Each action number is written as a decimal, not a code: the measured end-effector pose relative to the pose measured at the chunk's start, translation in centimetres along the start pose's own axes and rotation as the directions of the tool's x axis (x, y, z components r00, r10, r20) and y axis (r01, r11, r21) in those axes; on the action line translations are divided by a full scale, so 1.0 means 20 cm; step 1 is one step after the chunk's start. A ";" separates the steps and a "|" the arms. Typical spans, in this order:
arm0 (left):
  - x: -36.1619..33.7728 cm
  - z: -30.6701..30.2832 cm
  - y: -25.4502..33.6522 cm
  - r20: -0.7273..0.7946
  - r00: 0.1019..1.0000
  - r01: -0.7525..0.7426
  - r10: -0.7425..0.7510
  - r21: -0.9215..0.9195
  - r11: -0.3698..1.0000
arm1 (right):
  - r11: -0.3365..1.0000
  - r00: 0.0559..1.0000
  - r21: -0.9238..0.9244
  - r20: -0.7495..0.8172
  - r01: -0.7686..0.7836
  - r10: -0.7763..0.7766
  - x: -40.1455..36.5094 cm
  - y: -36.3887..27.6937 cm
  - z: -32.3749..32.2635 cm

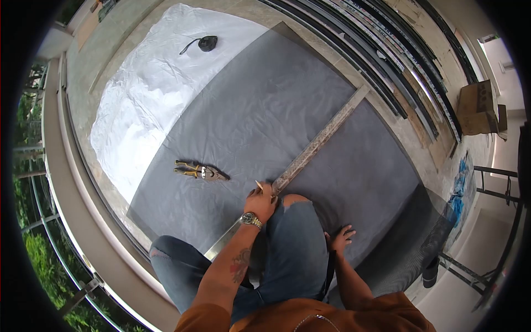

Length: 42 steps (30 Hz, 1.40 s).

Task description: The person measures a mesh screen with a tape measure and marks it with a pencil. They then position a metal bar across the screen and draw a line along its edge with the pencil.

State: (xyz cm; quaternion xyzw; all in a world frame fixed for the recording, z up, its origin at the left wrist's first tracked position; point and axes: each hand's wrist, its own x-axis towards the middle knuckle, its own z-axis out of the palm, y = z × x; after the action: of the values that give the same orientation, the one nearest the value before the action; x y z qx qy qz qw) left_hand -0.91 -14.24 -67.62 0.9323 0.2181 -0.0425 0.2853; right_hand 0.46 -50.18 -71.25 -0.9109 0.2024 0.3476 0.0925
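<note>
Dark grey mesh sheet [243, 116] lies spread over the floor in front of me. Across it runs a long, stained metal straightedge [321, 139], slanting from the upper right down toward my knees. My left hand [261, 201], with a watch on its wrist, is closed at the bar's near part, and a slim pale pencil-like thing [259, 184] pokes out of the fingers. Beside my right thigh, my right hand [341, 239] rests over the mesh with fingers spread and nothing visible in it. Yellow-handled snips [202, 170] lie on the mesh, left of my left hand.
White plastic sheeting [138, 105] extends from under the mesh, with a small black corded item [207, 43] on it. Long dark metal profiles [381, 55] lie at the upper right, near a cardboard box [477, 108]. Rolled mesh [412, 257] sits right; a railing [41, 171] is left.
</note>
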 end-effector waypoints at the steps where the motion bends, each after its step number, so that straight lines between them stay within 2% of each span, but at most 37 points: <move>1: -0.04 0.01 0.00 0.004 1.000 0.004 -0.004 -0.002 1.000 | 1.000 1.000 -0.011 -0.001 0.004 -0.004 0.00 0.00 0.00; 3: -0.12 -0.03 0.01 0.129 0.970 0.215 -0.207 -0.053 0.975 | 1.000 1.000 -0.023 -0.002 0.021 -0.021 0.00 -0.04 -0.03; 5: -0.24 -0.04 -0.03 0.078 0.962 0.264 -0.261 -0.031 0.964 | 0.996 0.996 -0.011 0.023 -0.087 0.087 0.01 -0.10 -0.06; 7: -0.44 -0.04 -0.08 0.052 0.942 0.332 -0.331 -0.014 0.943 | 0.966 0.980 0.182 -0.051 -0.181 0.194 0.22 -0.18 -0.03; 8: -0.51 -0.06 -0.11 0.081 0.901 0.419 -0.425 0.086 0.904 | 0.973 0.990 0.231 -0.137 0.001 0.032 0.17 -0.39 -0.15; 9: -0.56 -0.08 -0.15 0.099 0.852 0.491 -0.514 0.190 0.851 | 0.929 0.880 0.146 -0.400 0.339 -0.258 0.24 -0.50 -0.14; 10: -0.60 -0.08 -0.18 0.105 0.848 0.484 -0.520 0.245 0.840 | 0.825 0.782 0.136 -0.431 0.549 -0.450 0.34 -0.66 -0.19; 11: -0.63 -0.04 -0.24 0.106 0.846 0.488 -0.522 0.241 0.839 | 0.806 0.810 0.239 -0.406 0.542 -0.423 0.37 -0.89 -0.27; 12: -0.66 0.03 -0.31 0.115 0.836 0.483 -0.537 0.312 0.818 | 0.832 0.823 0.201 -0.382 0.517 -0.420 0.39 -1.11 -0.34; 13: -0.67 0.07 -0.34 0.118 0.826 0.475 -0.551 0.381 0.793 | 0.853 0.869 0.240 -0.311 0.464 -0.385 0.43 -1.29 -0.40; 15: -0.69 0.07 -0.34 0.106 0.830 0.469 -0.548 0.398 0.788 | 0.917 0.942 0.252 -0.211 0.310 -0.261 0.43 -1.58 -0.50; 16: -0.69 0.07 -0.34 0.096 0.834 0.460 -0.543 0.420 0.782 | 0.916 0.940 0.247 -0.213 0.315 -0.266 0.41 -1.65 -0.53; 18: -0.69 0.07 -0.35 0.082 0.842 0.465 -0.533 0.392 0.794 | 0.978 0.975 0.060 -0.114 0.200 -0.193 0.37 -1.77 -0.57; 20: -0.71 0.08 -0.35 0.073 0.845 0.471 -0.529 0.366 0.803 | 0.967 0.967 0.070 -0.095 0.245 -0.238 0.60 -1.70 -0.46; 22: -0.72 0.09 -0.35 0.073 0.847 0.483 -0.527 0.310 0.819 | 0.955 0.957 0.081 -0.071 0.285 -0.280 0.65 -1.68 -0.43; 25: -0.76 0.09 -0.34 0.023 0.863 0.483 -0.504 0.250 0.839 | 0.967 0.973 0.120 -0.074 0.226 -0.218 0.49 -1.65 -0.48; 27: -0.75 0.04 -0.33 0.054 0.863 0.478 -0.502 0.232 0.847 | 0.974 0.987 0.166 -0.072 0.156 -0.146 0.46 -1.63 -0.48; 35: -0.74 -0.02 -0.28 0.084 0.860 0.478 -0.504 0.216 0.852 | 0.934 0.973 0.275 -0.089 0.230 -0.213 0.48 -1.57 -0.47; 37: -0.73 0.00 -0.28 0.151 0.831 0.487 -0.535 0.266 0.832 | 0.923 0.966 0.287 -0.082 0.258 -0.245 0.54 -1.55 -0.46; 40: -0.73 0.02 -0.28 0.158 0.820 0.508 -0.551 0.243 0.826 | 0.886 0.966 0.387 -0.063 0.256 -0.251 0.66 -1.49 -0.43; 42: -0.72 0.02 -0.29 0.169 0.799 0.533 -0.577 0.244 0.810 | 0.781 0.936 0.557 0.016 0.284 -0.352 0.68 -1.49 -0.43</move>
State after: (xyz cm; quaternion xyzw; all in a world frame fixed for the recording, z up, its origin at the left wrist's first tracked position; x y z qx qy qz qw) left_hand -16.33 -15.67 -68.11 0.8373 0.4422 -0.2545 0.1963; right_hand 27.61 -30.14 -73.09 -0.8449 0.1304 0.3081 0.4175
